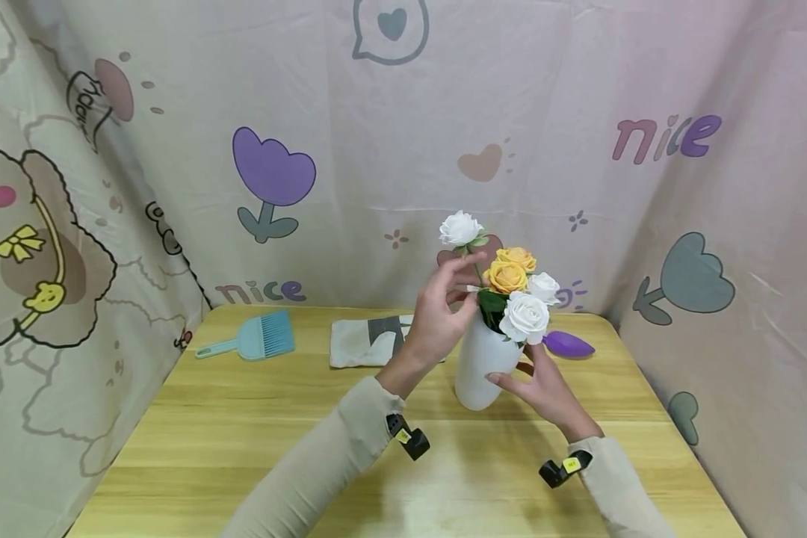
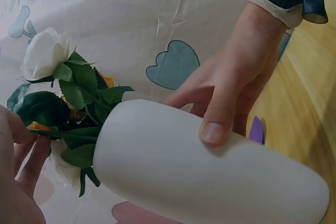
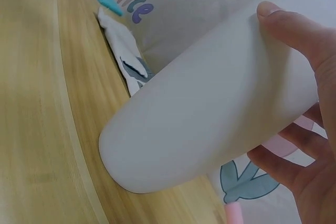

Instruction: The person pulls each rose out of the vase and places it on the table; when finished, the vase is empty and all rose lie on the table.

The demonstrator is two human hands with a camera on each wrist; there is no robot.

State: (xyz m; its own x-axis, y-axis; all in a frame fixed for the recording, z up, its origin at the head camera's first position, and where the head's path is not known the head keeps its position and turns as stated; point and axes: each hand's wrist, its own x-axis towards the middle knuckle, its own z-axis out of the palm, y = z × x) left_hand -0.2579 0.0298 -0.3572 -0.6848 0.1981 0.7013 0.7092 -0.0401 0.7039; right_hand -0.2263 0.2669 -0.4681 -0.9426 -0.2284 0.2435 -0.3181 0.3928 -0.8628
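Your left fingers (image 2: 34, 163) pinch a rose stem (image 2: 71, 135) just beside the vase (image 1: 479, 366)'s mouth; vase on counter (image 1: 255, 433), long axis roughly upright, your right fingers (image 3: 281, 166) clasping its side.

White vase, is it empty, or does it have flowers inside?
Not empty: in the head view, yellow roses and white roses rise out of the white vase. Its deeper inside is hidden.

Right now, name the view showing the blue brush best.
Head view: the blue brush lies whole there, handle to bristles. The right wrist view catches only part, near the top; the left wrist view shows none.
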